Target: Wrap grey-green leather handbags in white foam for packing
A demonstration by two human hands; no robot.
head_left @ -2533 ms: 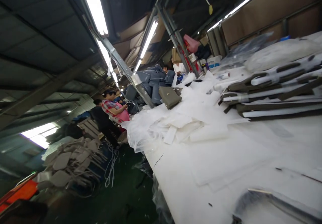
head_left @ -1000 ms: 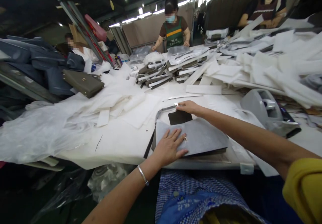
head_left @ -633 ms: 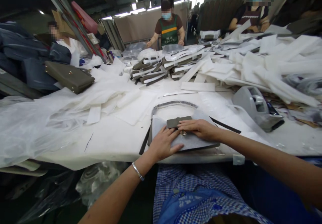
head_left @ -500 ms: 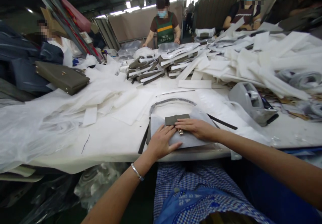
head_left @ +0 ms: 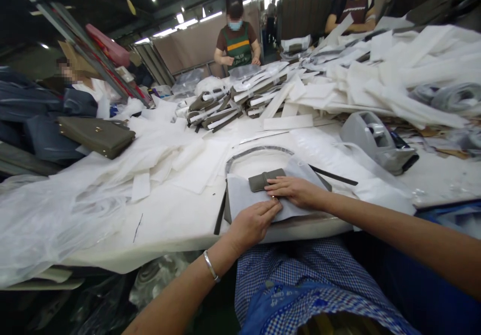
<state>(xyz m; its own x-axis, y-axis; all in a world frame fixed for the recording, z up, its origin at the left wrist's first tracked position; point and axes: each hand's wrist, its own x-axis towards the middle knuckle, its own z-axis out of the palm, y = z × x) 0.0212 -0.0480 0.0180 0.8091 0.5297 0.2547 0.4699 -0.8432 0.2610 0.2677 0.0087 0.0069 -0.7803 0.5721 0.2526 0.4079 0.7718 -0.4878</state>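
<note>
A flat grey bag [head_left: 263, 202] lies at the near edge of the white table [head_left: 176, 214], covered by a white sheet, with its olive flap tab [head_left: 265, 179] showing. My right hand [head_left: 291, 189] rests flat on the sheet beside the tab, fingers stretched out. My left hand [head_left: 255, 222] sits at the bag's near edge, fingers curled and pinching at a small metal clasp close to my right fingertips. The bag's curved strap [head_left: 259, 150] arcs beyond it.
A grey tape dispenser [head_left: 378, 142] stands to the right. Piles of white foam sheets [head_left: 379, 79] and wrapped bags [head_left: 225, 107] fill the far table. An olive handbag [head_left: 95, 135] lies at the left. Other people [head_left: 236, 41] work at the far side.
The view swung from the ceiling down to the table. My right hand came back from the far flap onto the sheet. My left hand slid to the near edge and curled its fingers.
</note>
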